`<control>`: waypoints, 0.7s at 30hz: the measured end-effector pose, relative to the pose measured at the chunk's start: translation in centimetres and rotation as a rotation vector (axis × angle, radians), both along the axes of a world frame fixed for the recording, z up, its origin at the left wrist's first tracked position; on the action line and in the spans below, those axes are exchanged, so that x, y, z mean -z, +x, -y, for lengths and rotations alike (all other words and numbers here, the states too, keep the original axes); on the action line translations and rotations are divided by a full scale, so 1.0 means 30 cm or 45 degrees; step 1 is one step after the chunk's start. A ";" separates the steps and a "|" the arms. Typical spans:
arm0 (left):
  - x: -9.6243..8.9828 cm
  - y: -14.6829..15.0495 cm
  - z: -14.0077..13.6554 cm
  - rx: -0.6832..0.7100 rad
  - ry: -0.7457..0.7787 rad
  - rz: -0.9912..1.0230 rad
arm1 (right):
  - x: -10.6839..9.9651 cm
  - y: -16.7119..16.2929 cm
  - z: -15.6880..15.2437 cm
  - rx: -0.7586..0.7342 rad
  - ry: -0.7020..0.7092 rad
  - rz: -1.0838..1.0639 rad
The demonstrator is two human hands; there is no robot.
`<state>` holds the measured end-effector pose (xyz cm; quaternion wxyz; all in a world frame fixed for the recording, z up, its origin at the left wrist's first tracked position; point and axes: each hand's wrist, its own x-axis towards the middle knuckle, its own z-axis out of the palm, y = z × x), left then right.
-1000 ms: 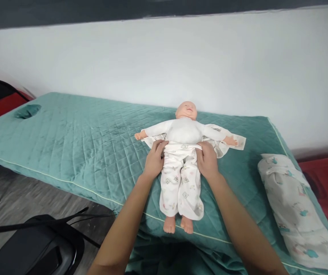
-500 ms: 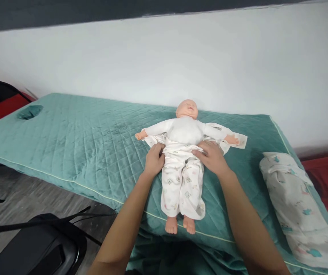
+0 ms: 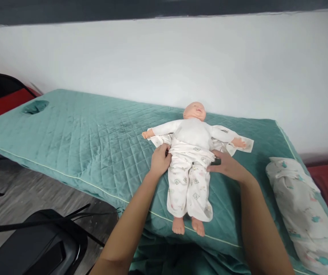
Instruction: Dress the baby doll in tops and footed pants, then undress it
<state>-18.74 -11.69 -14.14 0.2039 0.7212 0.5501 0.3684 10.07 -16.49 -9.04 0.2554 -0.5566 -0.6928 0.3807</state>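
Since a moment ago, my right hand has slid off the doll's belly to its hip, where the fingers now curl around the waistband of the printed trousers. I see my left hand closed on the waistband at the opposite hip. On its back, arms spread, the doll lies over an open printed garment on the green quilted table. A rolled printed cloth lies well to the right.
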 end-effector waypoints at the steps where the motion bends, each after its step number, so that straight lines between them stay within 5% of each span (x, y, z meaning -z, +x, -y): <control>1: 0.002 0.001 -0.004 0.000 0.002 -0.013 | 0.006 -0.006 0.001 0.030 0.021 -0.017; 13: -0.063 0.095 -0.127 -0.090 -0.072 -0.100 | 0.046 -0.067 -0.062 0.575 0.226 -0.100; 16: -0.059 0.116 -0.162 -0.082 0.095 -0.111 | 0.059 -0.078 -0.080 0.662 0.303 -0.085; 21: -0.016 0.104 -0.204 0.227 0.390 -0.087 | 0.074 -0.100 -0.082 0.644 0.444 -0.018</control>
